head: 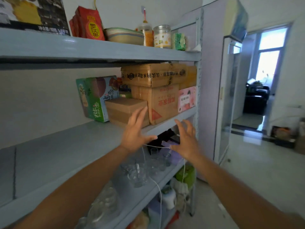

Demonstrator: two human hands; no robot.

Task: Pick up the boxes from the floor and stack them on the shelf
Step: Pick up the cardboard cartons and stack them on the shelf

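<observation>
A grey metal shelf (pixel 54 146) fills the left of the view. On its middle board stand a small plain cardboard box (pixel 123 108), a bigger brown box with red print (pixel 162 103), a taped carton (pixel 153 74) on top of that, a green drink box (pixel 94 98) and a pink box (pixel 186 99). My left hand (pixel 134 133) hovers just in front of the small cardboard box, fingers spread, holding nothing. My right hand (pixel 187 141) is beside it, below the shelf edge, also open. No box on the floor is in view.
The top board carries red packets (pixel 90 23), a bowl (pixel 124 36) and jars (pixel 162 36). Glassware (pixel 137 172) sits on the lower board, with a thin white cord (pixel 158 187) hanging across it. To the right are a glass door (pixel 229 100) and tiled floor (pixel 257 171).
</observation>
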